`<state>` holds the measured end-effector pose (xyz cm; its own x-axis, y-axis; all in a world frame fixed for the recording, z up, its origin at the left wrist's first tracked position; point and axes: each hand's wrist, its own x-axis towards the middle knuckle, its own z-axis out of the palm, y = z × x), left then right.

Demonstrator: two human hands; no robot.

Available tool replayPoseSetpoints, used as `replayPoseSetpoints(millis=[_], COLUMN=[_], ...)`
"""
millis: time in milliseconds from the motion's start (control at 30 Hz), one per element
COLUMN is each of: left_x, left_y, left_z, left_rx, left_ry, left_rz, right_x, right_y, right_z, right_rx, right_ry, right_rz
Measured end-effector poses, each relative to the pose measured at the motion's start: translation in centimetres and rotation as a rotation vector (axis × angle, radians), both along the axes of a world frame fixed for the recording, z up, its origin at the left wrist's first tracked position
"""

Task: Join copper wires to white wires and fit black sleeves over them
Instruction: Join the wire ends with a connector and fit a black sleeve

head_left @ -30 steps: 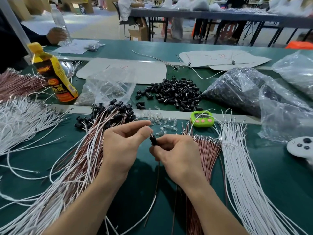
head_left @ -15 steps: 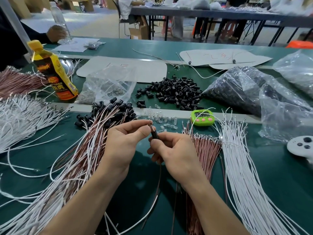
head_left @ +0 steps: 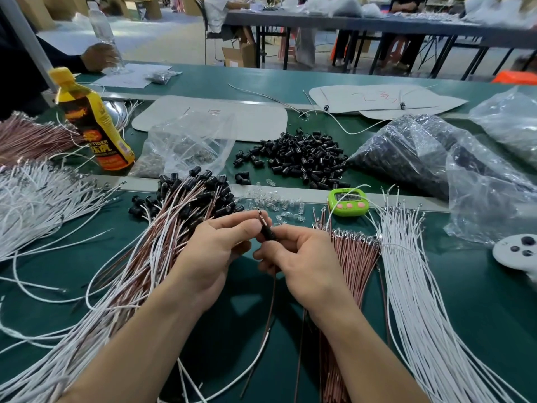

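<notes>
Two hands meet just above the green table (head_left: pixel 58 274). The left hand (head_left: pixel 215 251) pinches metal-tipped wire ends (head_left: pixel 260 215) between thumb and forefinger. The right hand (head_left: pixel 305 260) curls its fingers (head_left: pixel 286 231) round a black sleeve (head_left: pixel 268 232) just below those tips. A copper wire (head_left: pixel 273 298) and a white wire (head_left: pixel 250 367) trail down from the sleeve, apparently joined inside it, though the fingers hide that. A copper bundle (head_left: pixel 353 257) and a white bundle (head_left: pixel 415 301) lie to the right, with loose sleeves (head_left: pixel 302 158) beyond.
</notes>
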<state>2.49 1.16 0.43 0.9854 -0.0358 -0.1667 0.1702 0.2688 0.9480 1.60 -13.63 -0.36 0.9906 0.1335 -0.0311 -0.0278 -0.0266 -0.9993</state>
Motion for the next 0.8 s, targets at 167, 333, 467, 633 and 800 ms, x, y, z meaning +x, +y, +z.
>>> replayPoseSetpoints(millis=[167, 333, 467, 633, 800], left_x=[0.01, 0.19, 0.25, 0.23, 0.32], left_y=[-0.28, -0.48, -0.47, -0.73, -0.74], left_z=[-0.37, -0.28, -0.34, -0.38, -0.62], left_rx=[0.053, 0.018, 0.052, 0.096, 0.100], left_ry=[-0.043, -0.052, -0.066, -0.083, -0.090], left_rz=[0.107, 0.164, 0.178, 0.201, 0.232], right_x=[-0.03, -0.10, -0.01, 0.01, 0.07], right_y=[-0.01, 0.04, -0.23, -0.07, -0.03], right_z=[-0.08, -0.61, -0.53, -0.53, -0.78], right_rx=[-0.014, -0.029, -0.001, -0.061, -0.180], right_ry=[0.007, 0.022, 0.034, 0.016, -0.030], right_rz=[0.022, -0.043, -0.067, -0.127, -0.135])
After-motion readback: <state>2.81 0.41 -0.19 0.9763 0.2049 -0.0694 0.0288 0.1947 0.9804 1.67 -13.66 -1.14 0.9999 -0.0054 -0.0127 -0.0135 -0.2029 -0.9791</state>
